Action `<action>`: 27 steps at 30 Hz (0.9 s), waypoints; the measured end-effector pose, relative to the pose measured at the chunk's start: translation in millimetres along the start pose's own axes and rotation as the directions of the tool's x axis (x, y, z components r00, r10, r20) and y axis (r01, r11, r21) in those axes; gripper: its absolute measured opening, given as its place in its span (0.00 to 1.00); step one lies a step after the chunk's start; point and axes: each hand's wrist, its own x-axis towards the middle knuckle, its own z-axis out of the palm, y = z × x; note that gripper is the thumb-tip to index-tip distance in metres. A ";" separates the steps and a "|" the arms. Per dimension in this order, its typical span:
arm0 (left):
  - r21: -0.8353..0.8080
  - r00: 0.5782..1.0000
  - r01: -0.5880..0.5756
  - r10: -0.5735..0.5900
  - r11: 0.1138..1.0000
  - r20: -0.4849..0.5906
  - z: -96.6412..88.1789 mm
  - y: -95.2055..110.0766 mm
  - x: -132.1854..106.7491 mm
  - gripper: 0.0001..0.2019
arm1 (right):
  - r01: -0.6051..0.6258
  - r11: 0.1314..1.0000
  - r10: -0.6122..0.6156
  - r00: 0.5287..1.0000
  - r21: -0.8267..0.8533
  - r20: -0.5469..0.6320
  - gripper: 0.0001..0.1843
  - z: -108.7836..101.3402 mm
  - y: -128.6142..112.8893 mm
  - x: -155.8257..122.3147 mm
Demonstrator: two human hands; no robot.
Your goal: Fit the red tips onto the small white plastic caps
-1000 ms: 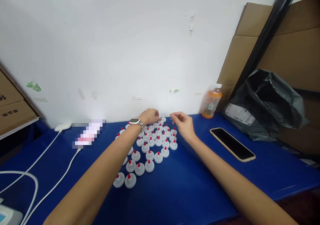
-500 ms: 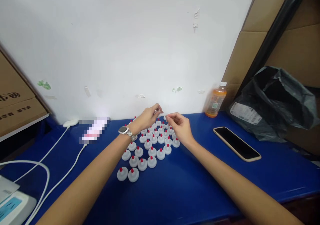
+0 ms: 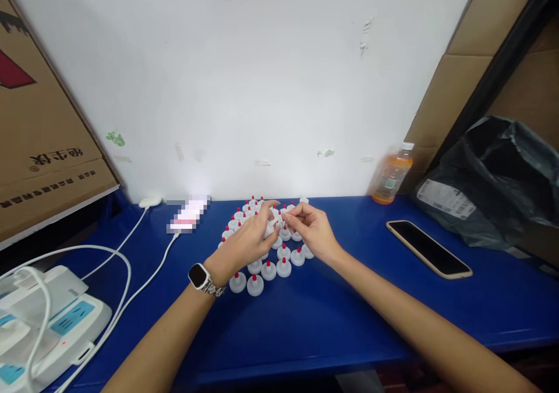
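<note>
Several white round nozzle caps with red tips [image 3: 283, 267] stand on the blue table, grouped under and around both hands. My left hand [image 3: 247, 241], a watch [image 3: 199, 276] on its wrist, curls its thumb and fingers around a white nozzle cap [image 3: 269, 229], held above the group. Close on its right, my right hand [image 3: 318, 233] has thumb and forefinger pinched at the upper end of that cap. Whatever sits between those fingertips is too small to make out. Fingers partly hide the held cap and some caps behind it.
A phone [image 3: 428, 250] lies to the right, with an orange drink bottle [image 3: 393, 174] and a dark plastic bag [image 3: 489, 177] behind it. At left are a power strip [image 3: 74, 329] with white cables and a cardboard box [image 3: 52, 142]. The white wall [image 3: 279, 90] bounds the table's back.
My left hand has drawn back from the far caps and now has a white nozzle cap in it. Both hands have come together. The view has turned slightly left.
</note>
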 end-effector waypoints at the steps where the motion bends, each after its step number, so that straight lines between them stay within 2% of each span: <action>1: -0.011 1.000 0.006 -0.006 1.000 0.017 1.1 1.6 -1.2 0.24 | -0.008 1.000 0.008 1.000 -0.008 0.024 0.20 0.9 -1.2 -1.4; 8: -0.018 0.997 0.027 -0.025 0.999 0.069 2.8 7.2 -5.8 0.30 | 0.018 0.996 -0.004 0.986 -0.082 0.166 0.17 2.3 -5.8 -7.7; 13: -0.056 0.999 0.019 -0.016 0.998 0.045 7.2 3.7 -0.2 0.25 | 0.033 0.994 -0.014 0.984 -0.104 0.179 0.14 -5.8 0.0 -1.9; 16: -0.029 0.998 0.056 -0.056 0.998 0.018 7.9 -3.4 2.8 0.23 | 0.060 0.971 -0.025 0.989 -0.233 0.148 0.11 -14.4 4.1 2.9; 18: -0.018 0.997 0.078 -0.077 0.997 0.019 5.7 -8.3 2.9 0.20 | 0.101 0.918 -0.051 0.989 -0.384 0.140 0.08 -20.6 4.4 4.7; 21: 0.001 0.996 0.082 -0.082 0.997 0.022 0.1 -13.4 0.5 0.17 | 0.217 0.749 -0.086 0.969 -0.626 0.233 0.06 -29.1 1.1 5.0; 24: 0.018 0.996 0.081 -0.081 0.997 0.022 -4.8 -15.3 -3.2 0.15 | 0.304 0.584 0.016 0.923 -0.753 0.384 0.06 -37.5 -4.6 5.2; 27: 0.029 0.995 0.089 -0.090 0.996 0.037 -6.3 -14.3 -6.0 0.14 | 0.306 0.510 0.141 0.892 -0.804 0.429 0.06 -44.3 -12.3 7.2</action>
